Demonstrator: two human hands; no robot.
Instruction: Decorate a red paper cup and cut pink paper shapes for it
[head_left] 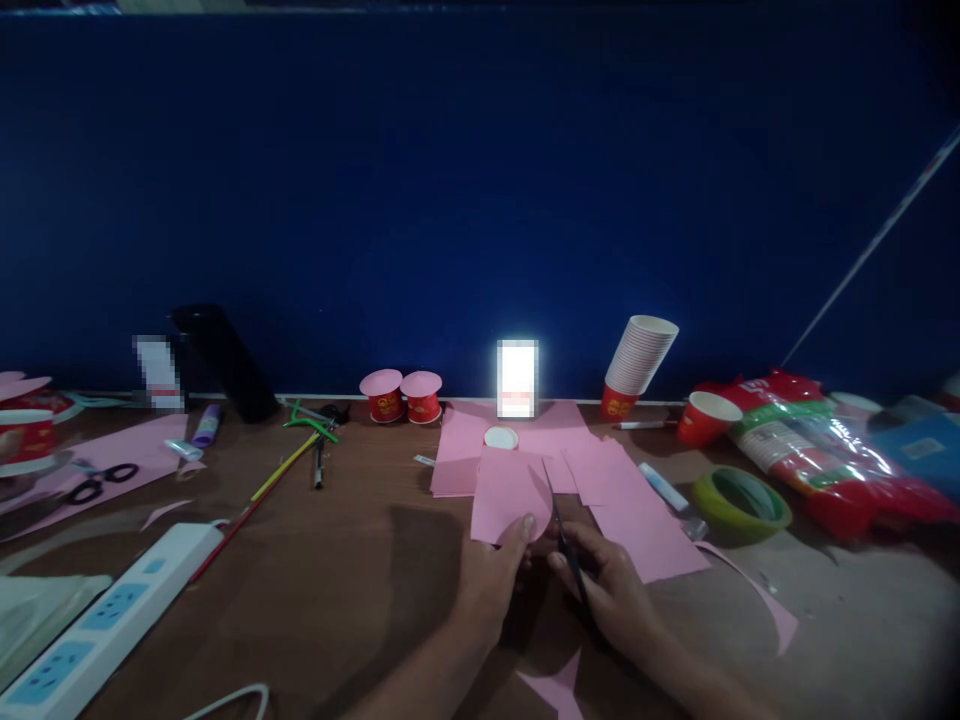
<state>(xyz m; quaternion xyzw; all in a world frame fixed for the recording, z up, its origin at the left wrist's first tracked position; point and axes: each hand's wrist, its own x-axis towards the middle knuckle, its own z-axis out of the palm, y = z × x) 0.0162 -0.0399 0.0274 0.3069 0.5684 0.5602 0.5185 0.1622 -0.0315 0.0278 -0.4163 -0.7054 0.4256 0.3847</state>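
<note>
My left hand (496, 575) grips a piece of pink paper (510, 497) by its lower edge, thumb on top. The paper's right side is curved. In my right hand (611, 590) is a pair of scissors (568, 550), its blades pointing away from me along that curved edge. Whether the blades touch the paper I cannot tell. Behind the held paper a paper cup (501, 438) shows only its white top. Pink sheets (457, 450) lie on the table around it, with more pink paper (652, 535) to the right.
Two red cups with pink paper lids (386, 395) stand at the back. A leaning cup stack (641, 360), a tape roll (741, 500) and a plastic bag (810, 450) are at right. To the left are a power strip (112, 610) and black-handled scissors (103, 483). Pink scraps (559, 690) lie near me.
</note>
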